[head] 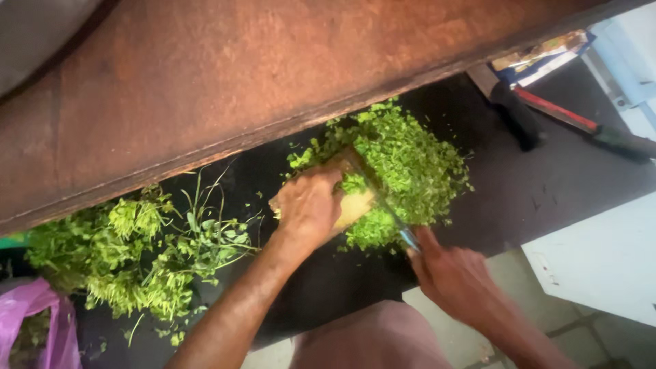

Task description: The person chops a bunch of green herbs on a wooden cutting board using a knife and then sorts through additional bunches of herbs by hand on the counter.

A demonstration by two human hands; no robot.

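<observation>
At the middle of the dark worktop (547, 184), the left hand (309, 205) lies palm-down with its fingers (326, 179) curled together, pressing on the back of a knife blade (372, 188) and on a pale wooden block (355, 205) beneath it; the right hand (454, 277) has its fingers wrapped shut around the knife handle (410, 239), which shows only as a short bluish stub; the pile of chopped green leaves (403, 164) sits directly under and beyond the blade, touching the left fingertips on their far side and spreading away to the right; the uncut bunch of leafy stems (137, 253) lies well apart to the left, near a pink plastic bag (34, 314); a brown overhanging shelf edge (239, 89) hides the rear of the worktop; a second dark-handled tool (512, 113) rests at far right. Risk, judged: left fingertips sit very near the cutting edge, so a rocking stroke that slips could nick them; motion blur on the right hand suggests speed, which would worsen any slip; loose leaf near the front edge could scatter to the tiled floor (547, 328).
</observation>
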